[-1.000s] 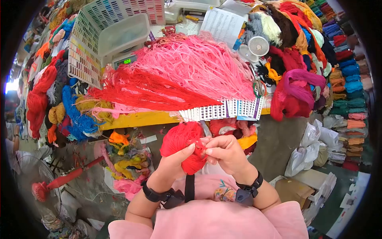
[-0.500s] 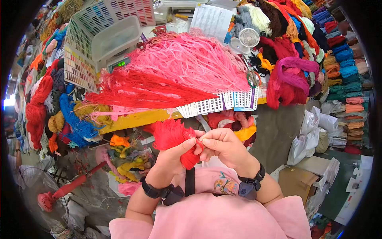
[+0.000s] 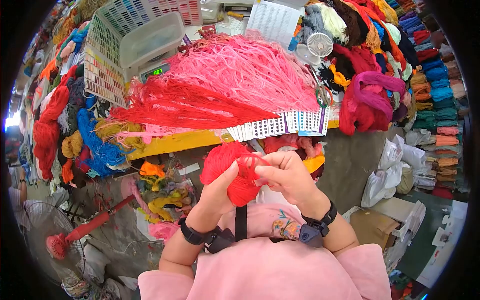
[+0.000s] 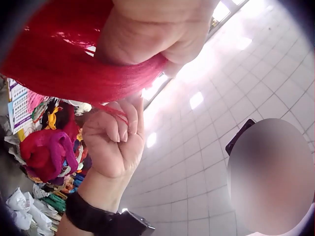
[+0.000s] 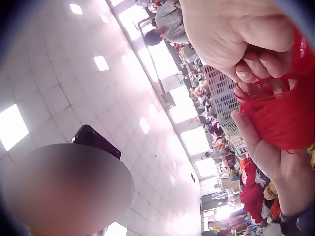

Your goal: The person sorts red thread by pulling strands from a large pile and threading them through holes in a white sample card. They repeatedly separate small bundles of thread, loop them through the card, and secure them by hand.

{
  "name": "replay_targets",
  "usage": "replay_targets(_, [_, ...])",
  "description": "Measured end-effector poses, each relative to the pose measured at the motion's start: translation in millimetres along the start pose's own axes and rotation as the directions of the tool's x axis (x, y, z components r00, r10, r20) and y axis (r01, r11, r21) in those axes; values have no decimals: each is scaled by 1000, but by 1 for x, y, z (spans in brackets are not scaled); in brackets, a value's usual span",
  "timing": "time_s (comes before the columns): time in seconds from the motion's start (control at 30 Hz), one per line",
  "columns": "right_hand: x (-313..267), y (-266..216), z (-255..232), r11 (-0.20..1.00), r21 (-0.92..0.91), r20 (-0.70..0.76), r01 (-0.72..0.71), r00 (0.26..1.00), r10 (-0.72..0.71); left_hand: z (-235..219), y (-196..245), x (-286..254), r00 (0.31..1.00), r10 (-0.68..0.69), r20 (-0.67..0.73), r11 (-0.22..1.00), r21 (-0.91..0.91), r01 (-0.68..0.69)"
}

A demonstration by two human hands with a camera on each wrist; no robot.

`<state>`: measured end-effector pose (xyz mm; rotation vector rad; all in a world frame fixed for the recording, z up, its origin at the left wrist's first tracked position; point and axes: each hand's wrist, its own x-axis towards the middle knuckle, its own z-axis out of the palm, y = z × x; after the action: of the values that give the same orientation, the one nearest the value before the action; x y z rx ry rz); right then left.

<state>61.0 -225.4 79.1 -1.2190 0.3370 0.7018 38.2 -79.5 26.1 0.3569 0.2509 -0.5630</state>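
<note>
A bundled skein of red yarn [image 3: 222, 167] is held up in front of the chest. My left hand [image 3: 216, 192] grips it from the near left side, thumb laid over the strands. At the skein's right side my right hand [image 3: 290, 175] pinches a loop of red strands [image 3: 255, 165] between thumb and fingers. In the left wrist view a few strands run from the skein [image 4: 74, 81] to the curled fingers of the right hand [image 4: 110, 140]. The right wrist view shows the left thumb against the red yarn [image 5: 280, 115].
Behind the hands, a yellow-edged table [image 3: 175, 144] carries a large pink yarn heap [image 3: 240, 75], loose red yarn [image 3: 175, 107], colour cards [image 3: 102, 75], and a scale [image 3: 156, 72] under a clear tub [image 3: 152, 42]. A standing fan [image 3: 57, 245] is at left, a cardboard box [image 3: 370, 227] at right.
The right hand has drawn slightly away from the skein, and a loop of strands now shows between the hands. The skein has turned a little in the left hand, which still grips it.
</note>
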Motion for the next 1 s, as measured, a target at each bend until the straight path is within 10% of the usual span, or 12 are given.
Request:
replay_targets(0.53, [8,13,0,983,164,-17,88,996,-86,-11,3,-1,1000,-26,-13,998,59,27])
replay_targets(0.7, [8,19,-12,931,357,239,-76,971,-12,-6,7,-1,997,10,82,1000,-2,-10])
replay_targets(1.0, [12,8,3,993,118,7,-14,1000,13,-6,6,-2,997,14,77,997,77,-20])
